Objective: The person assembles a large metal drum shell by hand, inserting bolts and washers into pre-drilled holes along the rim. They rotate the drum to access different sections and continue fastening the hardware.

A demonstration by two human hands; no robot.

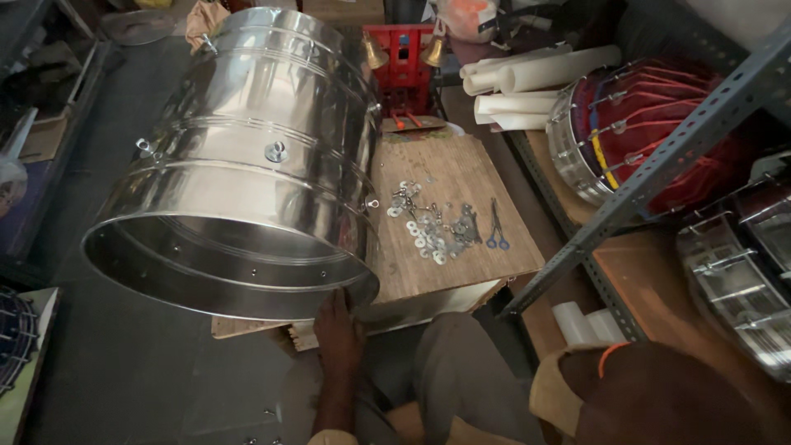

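Steel drum shell (247, 165): large, polished, open-ended cylinder; it lay tilted on its side, its open mouth toward you, resting partly on the wooden surface (461, 181) and reaching out over the dark floor (124, 363). Small lugs and bolts studded its wall.

Metal shelving rack (659, 165): stood at your right and carried a red-laced drum (634, 124) and further steel-rimmed drums below.

White paper rolls (527, 82): were stacked beyond the surface, beside the rack.

Your left hand (336, 330): its grip was pressed against the shell's lower rim at the near edge (whether the fingers curled round the rim could not be told). Your right hand did not show.

Washers and small fittings (428, 231): were scattered across the surface, just beside the shell.

Blue-handled pliers (496, 227): lay at the right of the washers.
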